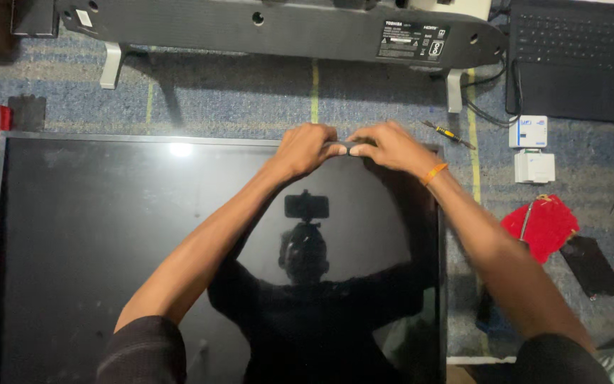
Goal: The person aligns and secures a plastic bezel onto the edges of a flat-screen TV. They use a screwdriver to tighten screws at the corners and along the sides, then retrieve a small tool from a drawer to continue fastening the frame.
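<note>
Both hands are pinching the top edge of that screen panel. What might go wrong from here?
1. The left hand and right hand grip one spot on the screen panel, so its edge may flex or crack.
2. The screwdriver lies close by and could scratch the glass.

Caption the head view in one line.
Both hands, left hand and right hand, grip the far edge of a flat screen panel.

Place: electronics repair workshop on a carpeted floor [236, 92]
Signs: bare screen panel [108, 242], TV back cover [286, 25], screwdriver [448, 134], laptop [580, 57]
</note>
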